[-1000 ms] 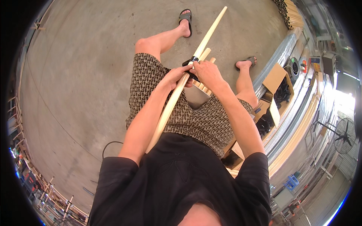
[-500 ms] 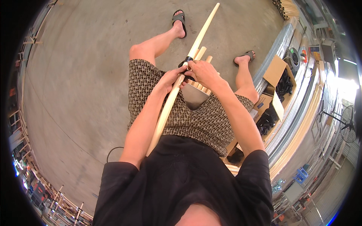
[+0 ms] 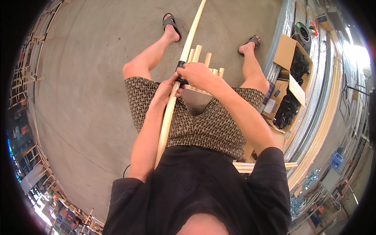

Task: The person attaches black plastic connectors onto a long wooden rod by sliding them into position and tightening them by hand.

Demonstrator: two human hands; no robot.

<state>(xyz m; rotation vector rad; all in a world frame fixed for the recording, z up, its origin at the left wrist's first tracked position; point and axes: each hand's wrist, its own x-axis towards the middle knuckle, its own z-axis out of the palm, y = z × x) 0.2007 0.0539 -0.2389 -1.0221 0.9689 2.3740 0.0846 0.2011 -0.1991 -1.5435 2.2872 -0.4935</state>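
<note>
Step in hand: apparently adjusting the fitting (image 3: pixel 180 64) on the pole (image 3: pixel 169 112), aslant over the lap (image 3: pixel 203 133). Left hand (image 3: pixel 166 92) grasps the pole at the fitting; right hand (image 3: pixel 197 75) pinches the fitting. Next move calls for a steady pole
</note>
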